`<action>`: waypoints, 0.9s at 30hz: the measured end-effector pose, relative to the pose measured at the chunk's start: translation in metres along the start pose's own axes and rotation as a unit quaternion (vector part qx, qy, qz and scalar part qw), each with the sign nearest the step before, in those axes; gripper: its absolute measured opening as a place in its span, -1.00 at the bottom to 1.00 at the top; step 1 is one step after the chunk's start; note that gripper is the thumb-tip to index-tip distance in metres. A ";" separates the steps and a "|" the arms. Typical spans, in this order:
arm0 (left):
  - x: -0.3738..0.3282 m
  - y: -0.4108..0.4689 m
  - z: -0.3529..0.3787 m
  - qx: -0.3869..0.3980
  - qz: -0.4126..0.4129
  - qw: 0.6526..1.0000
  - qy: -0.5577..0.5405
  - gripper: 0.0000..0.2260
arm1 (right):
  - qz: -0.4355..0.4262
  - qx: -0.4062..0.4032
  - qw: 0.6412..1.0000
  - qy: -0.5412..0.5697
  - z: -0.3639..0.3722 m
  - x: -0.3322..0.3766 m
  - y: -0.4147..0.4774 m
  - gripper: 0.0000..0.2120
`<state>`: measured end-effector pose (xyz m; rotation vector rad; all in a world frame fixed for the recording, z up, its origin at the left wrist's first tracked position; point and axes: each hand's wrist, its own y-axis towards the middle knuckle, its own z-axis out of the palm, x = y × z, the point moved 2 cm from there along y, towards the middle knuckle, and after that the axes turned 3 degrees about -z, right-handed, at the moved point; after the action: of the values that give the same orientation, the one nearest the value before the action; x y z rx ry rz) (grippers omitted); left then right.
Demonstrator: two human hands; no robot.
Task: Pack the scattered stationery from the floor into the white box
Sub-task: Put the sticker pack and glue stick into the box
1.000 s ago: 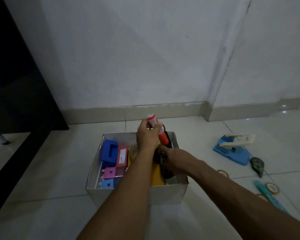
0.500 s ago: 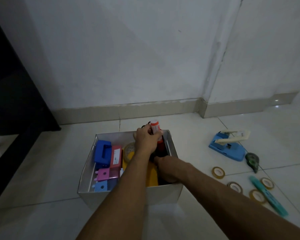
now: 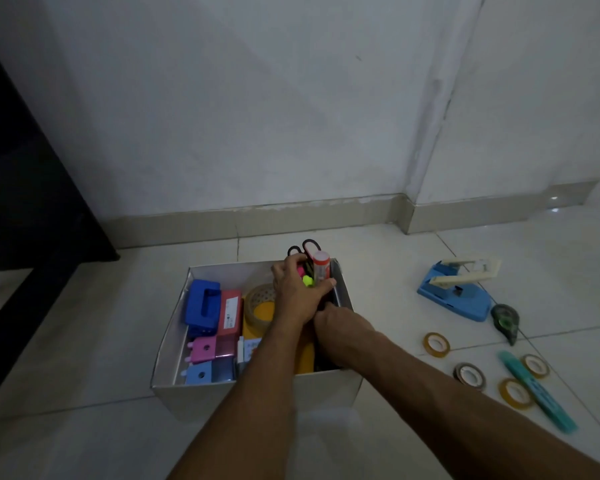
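White cardboard box (image 3: 257, 396) nearly packed; 7 pieces left.
On the floor, right: blue plastic punch (image 3: 454, 299), teal marker (image 3: 537, 393), green correction-tape dispenser (image 3: 505, 322), 4 tape rolls (image 3: 436, 344). My left hand (image 3: 297, 296) grips the red-and-white glue stick (image 3: 321, 268) in the box's far-right corner; my right hand (image 3: 340, 327) hides its fingers.

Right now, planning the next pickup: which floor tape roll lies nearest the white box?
The amber roll; the other three cluster farther right around the teal highlighter.
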<state>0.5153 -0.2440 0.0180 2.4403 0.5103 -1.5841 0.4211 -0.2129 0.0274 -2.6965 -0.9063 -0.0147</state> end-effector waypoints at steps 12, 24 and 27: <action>0.009 -0.005 -0.008 -0.035 -0.002 0.995 -0.094 -0.07 | -0.004 -0.062 0.997 0.056 -0.019 -0.010 0.002 -0.65; 0.007 -0.010 -0.024 -0.115 -0.041 0.985 -0.120 -0.45 | 0.038 -0.132 0.974 0.177 -0.037 -0.036 -0.003 -0.79; -0.009 -0.008 -0.025 -0.135 -0.014 0.979 -0.154 -0.48 | 0.075 -0.151 0.953 0.251 -0.050 -0.060 -0.010 -0.89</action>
<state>0.5304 -0.2296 0.0368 1.9543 0.6564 -1.7338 0.3716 -0.2548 0.0722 -2.8083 -0.5765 -0.8286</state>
